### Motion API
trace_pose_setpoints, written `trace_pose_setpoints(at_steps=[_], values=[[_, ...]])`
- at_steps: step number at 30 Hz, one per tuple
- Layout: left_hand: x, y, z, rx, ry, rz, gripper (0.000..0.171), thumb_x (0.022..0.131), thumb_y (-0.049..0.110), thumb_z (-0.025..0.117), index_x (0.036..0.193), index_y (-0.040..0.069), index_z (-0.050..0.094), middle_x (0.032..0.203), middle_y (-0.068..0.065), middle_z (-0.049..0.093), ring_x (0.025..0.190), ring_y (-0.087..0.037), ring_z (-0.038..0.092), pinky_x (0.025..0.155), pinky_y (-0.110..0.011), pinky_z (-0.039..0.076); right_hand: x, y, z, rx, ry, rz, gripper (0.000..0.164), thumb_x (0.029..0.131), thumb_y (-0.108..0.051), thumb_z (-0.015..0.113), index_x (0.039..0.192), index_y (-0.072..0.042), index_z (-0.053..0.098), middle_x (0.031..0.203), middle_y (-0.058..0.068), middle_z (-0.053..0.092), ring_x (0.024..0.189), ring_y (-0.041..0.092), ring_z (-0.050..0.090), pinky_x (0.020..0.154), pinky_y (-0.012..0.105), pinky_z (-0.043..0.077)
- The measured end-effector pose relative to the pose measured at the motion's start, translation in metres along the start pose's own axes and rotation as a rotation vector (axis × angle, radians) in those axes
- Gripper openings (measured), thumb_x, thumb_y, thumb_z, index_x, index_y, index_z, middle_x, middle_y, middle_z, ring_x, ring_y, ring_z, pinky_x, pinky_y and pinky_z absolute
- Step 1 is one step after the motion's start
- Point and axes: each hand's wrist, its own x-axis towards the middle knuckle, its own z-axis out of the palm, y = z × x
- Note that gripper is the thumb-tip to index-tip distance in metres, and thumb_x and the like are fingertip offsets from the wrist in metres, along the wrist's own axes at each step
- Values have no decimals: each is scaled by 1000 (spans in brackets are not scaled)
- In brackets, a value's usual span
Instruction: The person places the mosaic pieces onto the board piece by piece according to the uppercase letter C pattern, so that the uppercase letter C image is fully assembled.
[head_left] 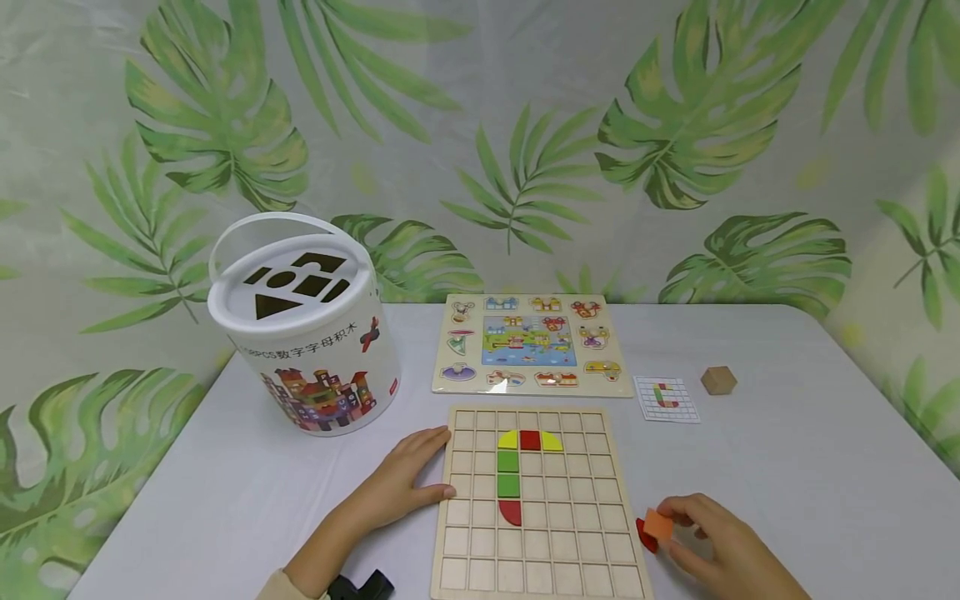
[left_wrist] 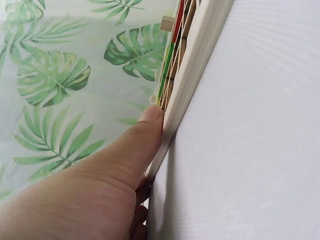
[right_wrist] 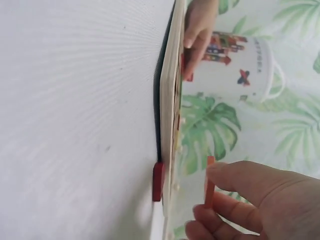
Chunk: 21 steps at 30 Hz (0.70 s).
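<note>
My right hand (head_left: 708,537) pinches an orange square tile (head_left: 658,526) between thumb and fingers, just off the right edge of the wooden grid board (head_left: 558,521). Partly behind that tile, a red tile (head_left: 646,537) with a curved side lies on the table against the board. My left hand (head_left: 401,475) rests along the board's left edge, thumb and fingertips touching it with the fingers extended. In the grid sit a red square (head_left: 530,440) between two yellow quarter-rounds (head_left: 552,441), two green squares (head_left: 508,485) below on the left, and a red quarter-round (head_left: 511,512) beneath them.
Behind the board lies a picture puzzle (head_left: 532,385). A small pattern card (head_left: 682,410) and a wooden cube (head_left: 718,380) are to its right. At the back left stands a white bucket (head_left: 330,333) with shaped holes in its lid. A black object (head_left: 375,586) is near my left forearm.
</note>
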Motion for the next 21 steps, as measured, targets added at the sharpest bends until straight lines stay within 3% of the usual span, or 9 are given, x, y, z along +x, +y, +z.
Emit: trace_pose_setpoints(at_steps=[4, 12, 16, 21], values=[[0, 0, 1, 1, 5, 0, 78, 78, 52, 59, 138, 8, 35, 141, -7, 32, 130, -28, 24, 103, -49, 22, 12, -14, 5, 63, 86, -139, 38, 69, -4, 76, 100, -18, 59, 97, -16, 54, 80, 2, 51, 62, 21, 48], [0, 1, 1, 8, 13, 9, 78, 78, 51, 60, 138, 7, 35, 141, -7, 33, 129, -28, 25, 103, -48, 22, 36, -39, 23, 178, 35, -244, 28, 77, -9, 71, 102, -16, 60, 100, -10, 56, 81, 7, 52, 63, 22, 49], [0, 0, 0, 8, 13, 9, 78, 78, 52, 60, 138, 8, 35, 141, -7, 33, 129, -27, 25, 103, -47, 22, 46, -42, 37, 189, -15, -248, 23, 81, -17, 68, 102, -17, 60, 100, -12, 55, 85, 6, 52, 70, 23, 48], [0, 1, 0, 4, 9, 8, 78, 78, 53, 59, 138, 8, 35, 141, -7, 33, 129, -27, 24, 103, -47, 21, 55, -46, 52, 180, -109, -175, 19, 85, -28, 63, 102, -21, 60, 99, -18, 53, 92, 4, 51, 80, 26, 46]])
